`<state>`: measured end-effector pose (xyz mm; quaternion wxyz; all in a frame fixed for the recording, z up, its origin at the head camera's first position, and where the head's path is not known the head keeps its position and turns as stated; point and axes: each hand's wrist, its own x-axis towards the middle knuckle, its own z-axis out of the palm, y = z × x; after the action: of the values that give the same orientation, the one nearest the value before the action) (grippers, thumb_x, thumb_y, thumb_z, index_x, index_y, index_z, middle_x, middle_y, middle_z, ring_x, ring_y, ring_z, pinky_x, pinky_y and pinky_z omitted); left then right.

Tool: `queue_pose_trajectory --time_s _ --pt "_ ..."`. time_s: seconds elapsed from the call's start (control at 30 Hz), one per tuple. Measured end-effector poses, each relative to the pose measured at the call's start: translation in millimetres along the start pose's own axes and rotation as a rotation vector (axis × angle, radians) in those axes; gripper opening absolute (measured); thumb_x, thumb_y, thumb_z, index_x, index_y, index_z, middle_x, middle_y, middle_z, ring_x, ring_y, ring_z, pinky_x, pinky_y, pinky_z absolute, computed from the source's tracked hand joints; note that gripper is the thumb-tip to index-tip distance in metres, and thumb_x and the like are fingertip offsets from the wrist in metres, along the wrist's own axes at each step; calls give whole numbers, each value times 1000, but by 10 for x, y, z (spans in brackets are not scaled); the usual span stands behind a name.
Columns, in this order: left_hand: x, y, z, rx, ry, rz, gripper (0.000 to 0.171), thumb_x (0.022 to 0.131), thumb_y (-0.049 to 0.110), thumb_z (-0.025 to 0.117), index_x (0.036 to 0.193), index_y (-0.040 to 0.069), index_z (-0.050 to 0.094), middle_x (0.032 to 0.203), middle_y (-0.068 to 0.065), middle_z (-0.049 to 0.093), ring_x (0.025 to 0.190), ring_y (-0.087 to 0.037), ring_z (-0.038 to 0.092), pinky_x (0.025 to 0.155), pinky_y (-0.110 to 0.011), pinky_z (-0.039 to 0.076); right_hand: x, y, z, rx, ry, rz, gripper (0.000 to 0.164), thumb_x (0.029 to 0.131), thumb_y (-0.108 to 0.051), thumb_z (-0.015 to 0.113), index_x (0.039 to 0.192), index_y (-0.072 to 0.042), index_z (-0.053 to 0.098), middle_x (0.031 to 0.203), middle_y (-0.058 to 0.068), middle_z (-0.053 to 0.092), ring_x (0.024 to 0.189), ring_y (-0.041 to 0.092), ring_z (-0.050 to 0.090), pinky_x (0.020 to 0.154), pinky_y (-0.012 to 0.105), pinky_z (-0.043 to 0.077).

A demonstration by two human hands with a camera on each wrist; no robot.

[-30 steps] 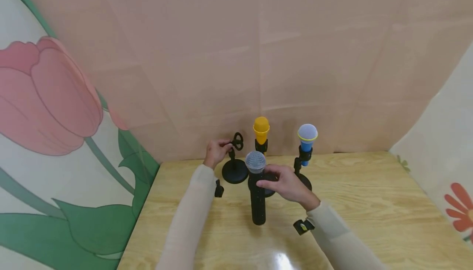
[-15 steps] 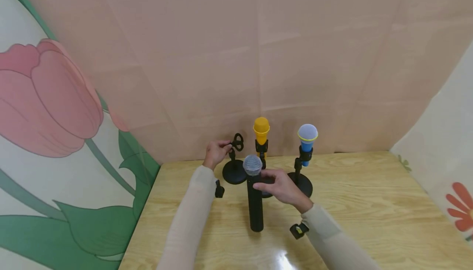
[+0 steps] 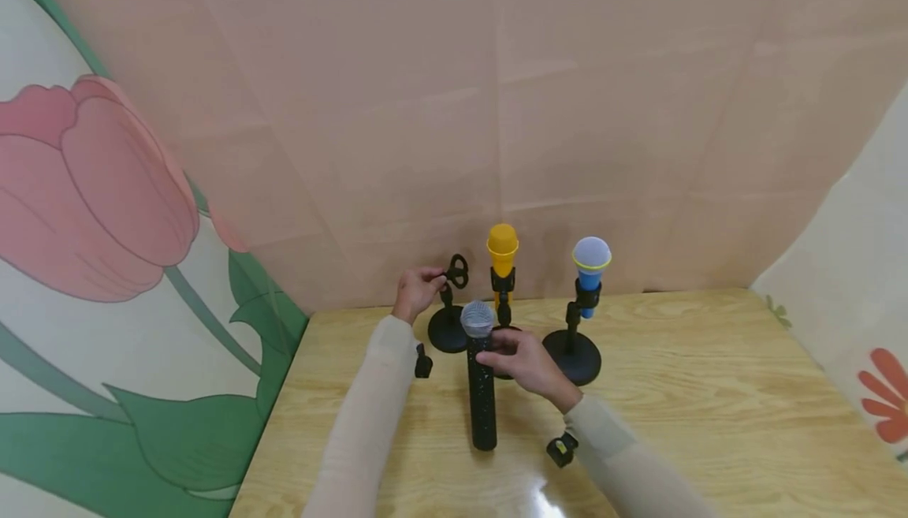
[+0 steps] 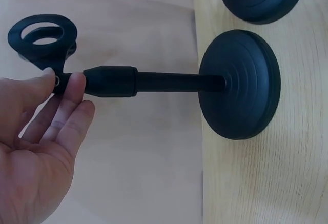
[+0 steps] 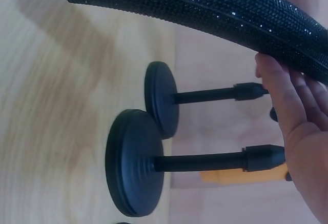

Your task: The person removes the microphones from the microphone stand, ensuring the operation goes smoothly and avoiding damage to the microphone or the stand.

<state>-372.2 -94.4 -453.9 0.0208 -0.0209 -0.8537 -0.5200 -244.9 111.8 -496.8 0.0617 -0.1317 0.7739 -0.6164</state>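
Observation:
My left hand pinches the joint just under the ring-shaped clip of a black microphone stand, whose round base rests on the table at the back left. The clip holds nothing. With thumb and fingers near its head, my right hand grips a black glittery microphone that has a silver mesh head. It is held upright, slightly tilted, in front of the stands. In the right wrist view, the sparkly handle crosses above two stand bases.
A yellow microphone sits in the middle stand. Farther right, a blue microphone with a pale head sits in another stand. A pink cloth hangs behind the wooden table. Flower-patterned panels flank both sides.
My right hand has moved left and a little toward me with the black microphone, uncovering more of the blue microphone's stand. The left hand stays on its stand.

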Motion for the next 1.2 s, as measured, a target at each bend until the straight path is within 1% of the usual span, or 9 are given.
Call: queue_pose_trajectory --time_s 0.17,0.37,0.43,0.53,0.63,0.77,0.97,1.07,1.2 --pt "25 -4 14 3 11 12 22 97 6 66 116 -1 73 109 -15 73 92 -27 73 92 -40 54 31 50 40 21 20 13 41 89 -19 78 118 8 65 99 14 72 78 16 68 73 43 60" --pt "47 -5 30 3 27 30 22 97 5 65 116 -3 73 110 -17 73 93 -30 72 90 -39 55 60 118 88 50 7 23 36 91 -15 76 117 8 66 100 14 73 82 17 69 72 38 60" --pt "56 -3 42 3 34 38 22 97 4 64 116 -4 72 110 -18 72 93 -31 72 89 -39 55 73 142 102 71 2 22 36 91 -13 75 117 9 66 100 15 73 84 19 70 72 38 60" --pt "67 10 64 1 43 37 22 97 3 63 116 -6 71 110 -19 72 94 -32 71 90 -38 55 44 51 116 78 -7 11 32 91 -9 74 114 12 66 99 18 72 86 28 71 73 44 60" --pt "67 21 78 16 50 41 22 98 3 63 116 -5 71 109 -19 72 95 -32 71 91 -38 54 57 80 132 91 -3 16 32 90 -8 75 113 12 66 97 19 73 87 32 71 73 45 60" --pt "49 19 76 35 53 57 22 98 5 64 117 -4 72 109 -18 73 94 -31 72 91 -38 54 130 237 156 102 15 48 35 89 -13 77 113 10 67 97 16 73 84 25 72 70 39 60" --pt "34 15 57 62 64 84 22 98 5 64 116 -3 72 105 -17 74 93 -30 72 88 -38 55 176 249 200 81 30 91 41 88 -18 79 115 9 66 97 14 72 80 22 71 68 37 60" --pt "26 3 40 85 38 113 21 98 4 63 116 -3 73 106 -18 73 95 -29 71 86 -38 56 211 264 235 65 36 112 41 87 -19 80 115 8 67 97 15 73 80 23 72 67 37 60" --pt "3 -27 5 161 -29 156 25 98 3 61 121 2 72 113 -15 72 101 -25 69 83 -35 55 256 289 278 37 57 141 35 88 -20 79 110 6 69 95 13 74 77 21 71 66 37 60"
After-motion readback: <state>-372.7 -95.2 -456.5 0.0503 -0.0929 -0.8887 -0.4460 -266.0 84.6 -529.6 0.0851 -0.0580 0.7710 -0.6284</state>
